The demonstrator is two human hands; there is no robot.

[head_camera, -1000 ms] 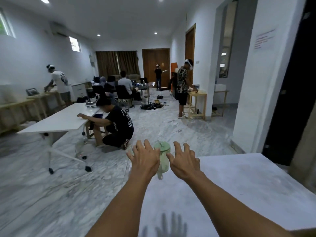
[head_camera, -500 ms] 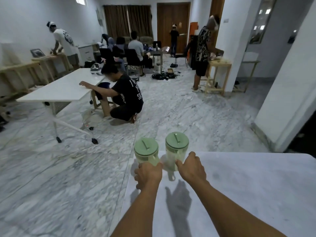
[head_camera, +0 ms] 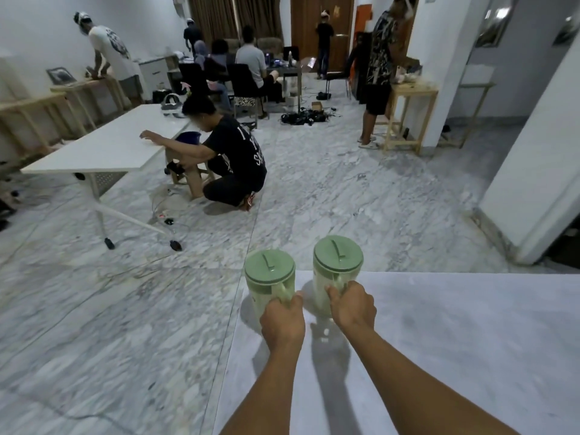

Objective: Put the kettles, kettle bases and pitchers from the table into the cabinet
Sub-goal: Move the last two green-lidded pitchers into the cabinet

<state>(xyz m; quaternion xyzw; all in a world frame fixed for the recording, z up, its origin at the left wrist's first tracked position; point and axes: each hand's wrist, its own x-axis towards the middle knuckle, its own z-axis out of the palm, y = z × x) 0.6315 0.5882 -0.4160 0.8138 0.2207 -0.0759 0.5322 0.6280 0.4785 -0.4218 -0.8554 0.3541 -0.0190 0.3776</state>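
Observation:
Two clear pitchers with pale green lids stand side by side at the far left corner of the white table [head_camera: 455, 356]. My left hand [head_camera: 282, 321] is closed around the handle of the left pitcher [head_camera: 270, 277]. My right hand [head_camera: 353, 307] is closed around the handle of the right pitcher [head_camera: 337, 268]. Whether the pitchers rest on the table or hang just above it cannot be told. No kettle, kettle base or cabinet is in view.
Marble floor lies beyond the table's far and left edges. A person [head_camera: 229, 158] crouches by a white folding table [head_camera: 103, 149] ahead on the left. A white pillar [head_camera: 539, 152] stands at the right. Several people and wooden tables are further back.
Both hands went from open and reaching to closed on the pitcher handles. My view tilted down and came closer, so both pitchers now show.

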